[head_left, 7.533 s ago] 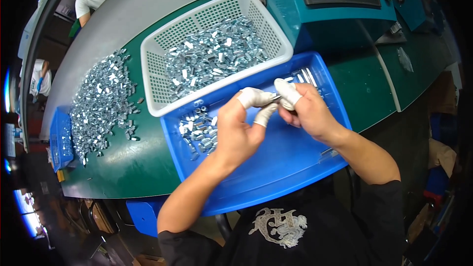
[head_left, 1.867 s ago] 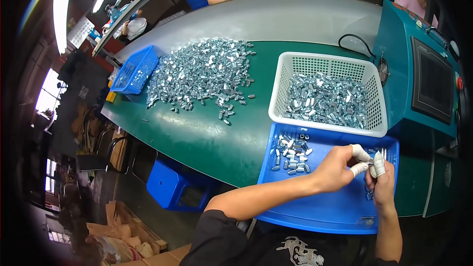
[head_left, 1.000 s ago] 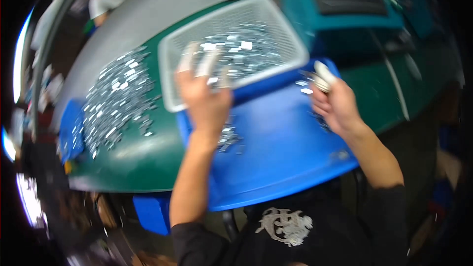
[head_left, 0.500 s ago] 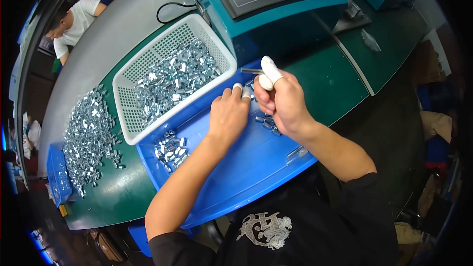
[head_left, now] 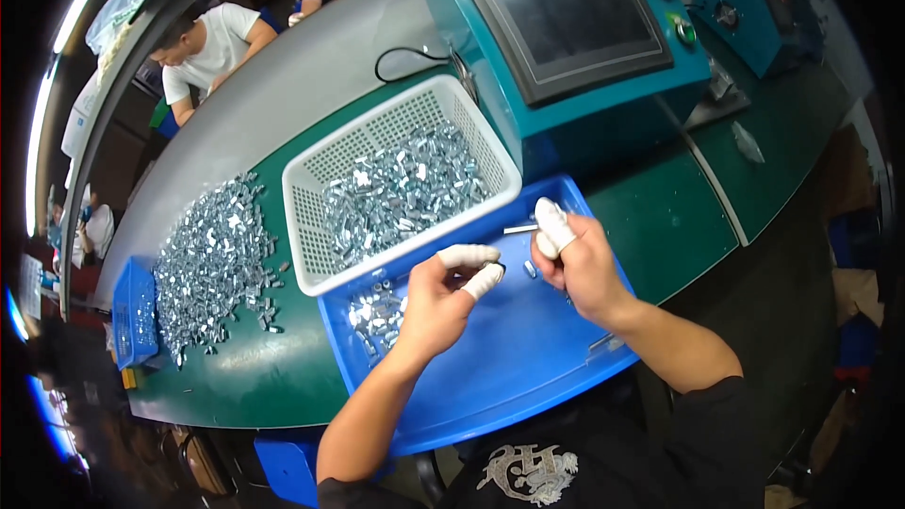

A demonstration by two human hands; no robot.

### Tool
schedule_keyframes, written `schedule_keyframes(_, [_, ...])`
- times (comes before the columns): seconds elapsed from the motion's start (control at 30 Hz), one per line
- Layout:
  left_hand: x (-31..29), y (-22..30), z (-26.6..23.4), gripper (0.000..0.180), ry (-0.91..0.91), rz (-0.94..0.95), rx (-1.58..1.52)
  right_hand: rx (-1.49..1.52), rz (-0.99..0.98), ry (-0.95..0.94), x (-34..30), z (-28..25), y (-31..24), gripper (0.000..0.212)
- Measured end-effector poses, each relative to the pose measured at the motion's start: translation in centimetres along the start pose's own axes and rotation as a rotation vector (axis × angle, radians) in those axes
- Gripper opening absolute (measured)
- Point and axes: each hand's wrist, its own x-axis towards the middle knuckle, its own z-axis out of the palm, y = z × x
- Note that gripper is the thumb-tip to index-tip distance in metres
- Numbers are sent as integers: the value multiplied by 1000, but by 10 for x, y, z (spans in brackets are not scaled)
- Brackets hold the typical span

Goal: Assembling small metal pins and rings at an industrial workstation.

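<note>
My right hand (head_left: 589,269) is closed over the right part of the blue tray (head_left: 490,368), gripping a thin metal rod (head_left: 520,229) that points left from between white-covered fingertips. To its left, my left hand (head_left: 438,311) pinches with white-covered thumb and finger. A small dark bit shows at those tips, too small to make out. Between the hands one small shiny metal piece (head_left: 530,270) lies on the tray. Several more metal pieces (head_left: 377,313) sit at the tray's left end, partly behind my left hand.
A white perforated basket (head_left: 300,250) full of metal pieces rests against the tray's far edge. Left of it lies a loose heap of pieces (head_left: 212,259) beside a small blue basket (head_left: 135,313). A teal machine with a screen (head_left: 575,24) stands behind. Another person (head_left: 212,47) sits across the table.
My left hand has drawn away from the right and turned into a pinch. The right hand keeps the rod. The whole view has shifted, showing more of the machine and people across the table.
</note>
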Motion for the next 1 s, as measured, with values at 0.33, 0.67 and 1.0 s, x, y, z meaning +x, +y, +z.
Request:
schedule_keyframes(0.33, [-10, 7, -13, 16, 69, 142, -204, -235, -100, -120, -8, 21, -3, 47])
schedule_keyframes(0.67, [-10, -4, -10, 13, 212, 273, -244, -318, -79, -250, 18, 31, -13, 45])
schedule_keyframes(1.0, [7, 0, -16, 18, 295, 682, 367, 61, 372, -317, 32, 32, -6, 38])
